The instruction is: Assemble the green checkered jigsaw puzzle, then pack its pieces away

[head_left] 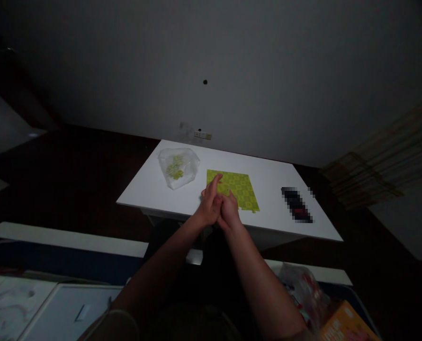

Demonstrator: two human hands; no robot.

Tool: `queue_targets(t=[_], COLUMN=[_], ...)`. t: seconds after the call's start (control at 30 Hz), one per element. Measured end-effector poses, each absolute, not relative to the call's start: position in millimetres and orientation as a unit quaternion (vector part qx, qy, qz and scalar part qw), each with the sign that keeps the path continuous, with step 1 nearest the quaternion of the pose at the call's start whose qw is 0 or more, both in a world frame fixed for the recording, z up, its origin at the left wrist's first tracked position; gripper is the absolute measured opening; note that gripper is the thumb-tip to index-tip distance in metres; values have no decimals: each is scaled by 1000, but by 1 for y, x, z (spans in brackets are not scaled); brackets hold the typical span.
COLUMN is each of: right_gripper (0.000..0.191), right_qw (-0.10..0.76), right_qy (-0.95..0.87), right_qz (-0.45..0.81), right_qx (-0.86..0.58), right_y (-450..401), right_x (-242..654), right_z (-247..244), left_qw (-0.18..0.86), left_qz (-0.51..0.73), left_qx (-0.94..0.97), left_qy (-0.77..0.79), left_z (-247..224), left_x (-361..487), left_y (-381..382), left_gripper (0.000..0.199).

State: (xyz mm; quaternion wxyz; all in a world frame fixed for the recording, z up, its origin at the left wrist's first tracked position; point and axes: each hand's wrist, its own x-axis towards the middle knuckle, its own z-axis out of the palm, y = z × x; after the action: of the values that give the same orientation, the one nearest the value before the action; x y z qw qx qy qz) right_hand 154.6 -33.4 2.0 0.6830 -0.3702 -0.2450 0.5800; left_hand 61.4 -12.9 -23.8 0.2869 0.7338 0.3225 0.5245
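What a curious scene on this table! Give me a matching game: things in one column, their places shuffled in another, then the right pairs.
Things:
1. Clear plastic bag
2. Green sheet
3. Blurred dark object
4. Left hand

Places:
A. Against the right hand
B. Right part of the white table
C. Middle of the table
D. Left part of the table

Pairs: 1-D, 2-C, 3-B, 4-A

Passage ran across the white table (267, 177) between the green mat (239, 184) and the blurred dark object (296, 204); a plastic bag (177, 168) lay left.
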Motion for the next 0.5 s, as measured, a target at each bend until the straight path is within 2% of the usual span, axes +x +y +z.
queue_targets(t=[0.07,0.13,0.2,0.3,0.4,0.5], right_gripper=[49,49,46,28,37,43], right_qw=[681,667,617,524,466,462], right_qy=[-248,-281,-371,-579,-736,-803], right_qz=[568,540,505,405,242,99], right_qx=[-391,-430,-476,-476,-428,-362], right_y=[-36,-43,-53,-68,-77,-81], right_x=[149,152,162,178,181,173], right_z=[-5,-16,-26,-33,-27,-18], left_qw=[226,119,25,-42,-45,-23], left_qz=[542,520,466,358,280,267], left_qx=[726,734,732,731,742,751], left_qy=[357,420,497,580,608,604], left_z=[-14,-3,8,20,27,30], left_x=[42,14,-18,-57,-77,-85], left_y=[-10,-7,-3,8,25,41], left_gripper=[80,50,22,26,38,54])
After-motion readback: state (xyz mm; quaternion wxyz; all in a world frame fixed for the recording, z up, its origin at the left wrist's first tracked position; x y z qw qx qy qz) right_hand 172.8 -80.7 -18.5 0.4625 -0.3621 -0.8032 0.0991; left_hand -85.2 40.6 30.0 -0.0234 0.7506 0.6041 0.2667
